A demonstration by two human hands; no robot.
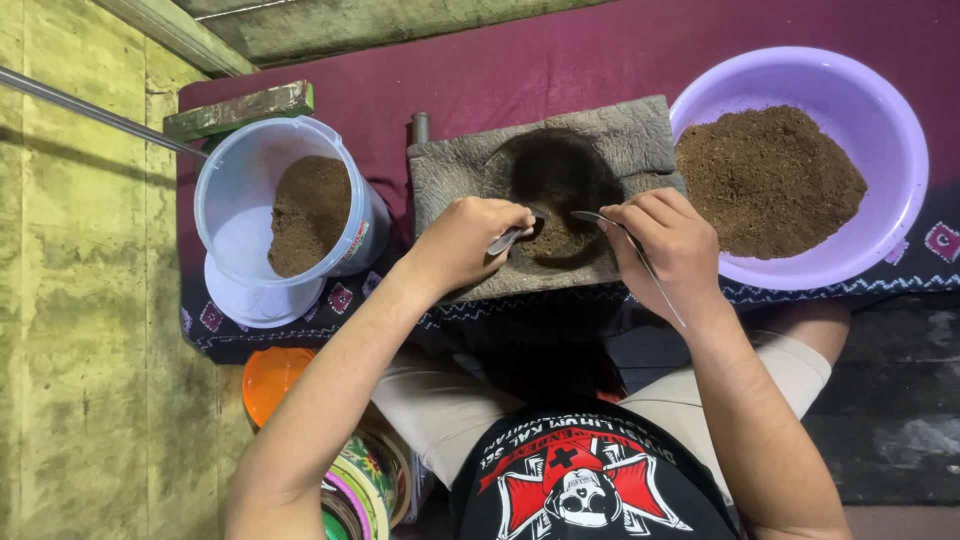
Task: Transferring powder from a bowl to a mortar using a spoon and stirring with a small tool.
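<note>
Lilac bowl (886,120) of brown powder (765,180) on maroon patterned cloth (560,60)

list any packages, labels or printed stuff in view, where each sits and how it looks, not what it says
Clear plastic tub: left of the stone mortar, round, part full of brown powder, with a small red and white label on its side.
Stack of round containers: bottom left by the person's knee, with colourful green, pink and yellow printed wraps.
Orange lid: just above that stack, plain.
No signs or screens.
</note>
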